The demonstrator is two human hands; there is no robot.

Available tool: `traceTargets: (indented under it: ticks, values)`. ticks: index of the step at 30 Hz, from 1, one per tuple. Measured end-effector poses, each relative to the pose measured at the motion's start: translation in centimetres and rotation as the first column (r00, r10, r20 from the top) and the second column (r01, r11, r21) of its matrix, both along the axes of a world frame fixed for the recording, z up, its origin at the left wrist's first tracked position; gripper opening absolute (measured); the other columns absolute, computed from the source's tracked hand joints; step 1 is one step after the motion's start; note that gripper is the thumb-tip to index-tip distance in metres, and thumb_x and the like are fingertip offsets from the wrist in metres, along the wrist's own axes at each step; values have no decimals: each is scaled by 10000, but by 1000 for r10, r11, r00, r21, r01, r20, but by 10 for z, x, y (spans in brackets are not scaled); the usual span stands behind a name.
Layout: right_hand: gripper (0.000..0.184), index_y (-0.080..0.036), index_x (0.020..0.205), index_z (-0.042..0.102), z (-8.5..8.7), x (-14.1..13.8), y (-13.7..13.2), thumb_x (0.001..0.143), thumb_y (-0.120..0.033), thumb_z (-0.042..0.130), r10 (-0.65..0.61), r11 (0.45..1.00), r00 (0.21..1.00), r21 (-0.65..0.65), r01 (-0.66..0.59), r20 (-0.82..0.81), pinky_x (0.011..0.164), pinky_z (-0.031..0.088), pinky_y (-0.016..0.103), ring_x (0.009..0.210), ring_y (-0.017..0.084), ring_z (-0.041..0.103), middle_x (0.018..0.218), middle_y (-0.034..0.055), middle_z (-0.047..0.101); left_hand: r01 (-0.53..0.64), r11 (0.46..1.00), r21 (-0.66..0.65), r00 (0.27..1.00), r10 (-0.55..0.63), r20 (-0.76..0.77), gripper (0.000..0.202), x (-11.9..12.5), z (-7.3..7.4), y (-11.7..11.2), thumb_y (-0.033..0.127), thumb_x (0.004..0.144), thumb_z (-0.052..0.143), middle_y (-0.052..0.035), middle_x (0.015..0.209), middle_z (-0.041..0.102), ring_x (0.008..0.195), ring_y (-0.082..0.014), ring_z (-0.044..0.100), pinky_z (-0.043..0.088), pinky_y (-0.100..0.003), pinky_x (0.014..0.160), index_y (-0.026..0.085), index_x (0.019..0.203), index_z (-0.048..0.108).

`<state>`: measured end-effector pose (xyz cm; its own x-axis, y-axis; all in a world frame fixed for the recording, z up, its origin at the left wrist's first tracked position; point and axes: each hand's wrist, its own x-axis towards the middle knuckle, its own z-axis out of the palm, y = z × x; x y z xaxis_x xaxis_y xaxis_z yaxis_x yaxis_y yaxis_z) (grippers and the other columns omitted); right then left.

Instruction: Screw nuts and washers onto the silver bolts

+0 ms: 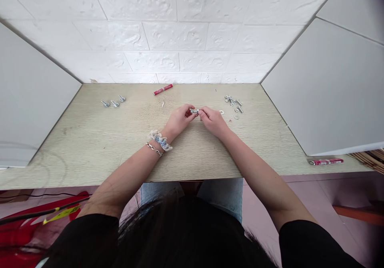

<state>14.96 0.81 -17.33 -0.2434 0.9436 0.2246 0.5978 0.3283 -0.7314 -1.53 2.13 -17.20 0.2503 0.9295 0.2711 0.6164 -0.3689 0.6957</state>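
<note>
A small silver bolt (pixel 194 111) lies level between my two hands, just above the tabletop. At its left end my left hand (pixel 180 118) is closed, pinching it between thumb and fingers. My right hand (pixel 211 120) is closed around the bolt's other end; whether a nut or washer sits under those fingers is hidden. Close to the right fingers, a flat washer (pixel 221 112) rests on the wood. Farther right is a cluster of loose bolts and nuts (pixel 229 99), with another bolt (pixel 240 109) and a thin ring washer (pixel 236 117) nearer me.
Three bolts with washers on them (pixel 114 103) lie at the left of the wooden table (pixel 192 156). A red tube-shaped stick (pixel 163 89) lies near the white brick wall (pixel 192 40); a second red one (pixel 326 162) is at the right edge. Grey panels (pixel 336 88) flank both sides.
</note>
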Motion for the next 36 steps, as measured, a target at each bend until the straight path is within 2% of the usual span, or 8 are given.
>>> traceTargets:
  ticks: [4,9,16,25,32,36]
  values:
    - [278,-196,961,550,-1,0,0,874,-415,402,-32,999,999,-42,32,-3,610,362,260,617,135,505,715,4,594,8,1000,4,1000,-8,0,229,0,-1,0,296,807,616,4,761,621,683,-103,553,447,-231,692,166,995,612]
    - [276,-200,1030,537,-2,-1,0,847,-385,446,-25,999,1000,-46,24,-11,628,379,263,613,130,513,758,3,613,19,1000,4,1000,-19,-9,226,0,-1,0,284,804,613,7,761,628,689,-107,564,452,-233,690,171,1000,611]
    - [278,-193,940,583,0,0,0,874,-385,393,-17,999,1000,-37,17,-10,632,376,260,654,136,521,754,15,617,59,998,6,998,-58,-38,215,0,-1,-1,309,811,601,4,769,639,699,-111,573,462,-241,699,176,979,613]
    - [249,-201,976,563,0,-1,-1,850,-373,435,-24,999,1000,-45,24,7,616,379,262,613,128,512,776,9,632,65,998,-3,997,-65,-51,218,0,-1,-1,287,816,593,2,775,644,702,-115,573,461,-246,704,179,1005,610]
    - [245,-197,951,578,0,1,1,839,-374,452,-17,999,999,-47,18,31,600,365,259,589,131,492,673,-5,587,60,998,-19,996,-61,-60,217,0,1,-1,274,817,599,-8,812,646,738,-126,577,461,-258,733,180,1012,604]
    - [257,-194,926,586,1,1,0,856,-381,424,-13,999,999,-39,14,30,615,363,258,626,134,499,720,8,606,56,998,-32,997,-58,-60,218,1,3,-3,271,815,604,-6,805,642,735,-126,572,457,-258,736,179,1013,604]
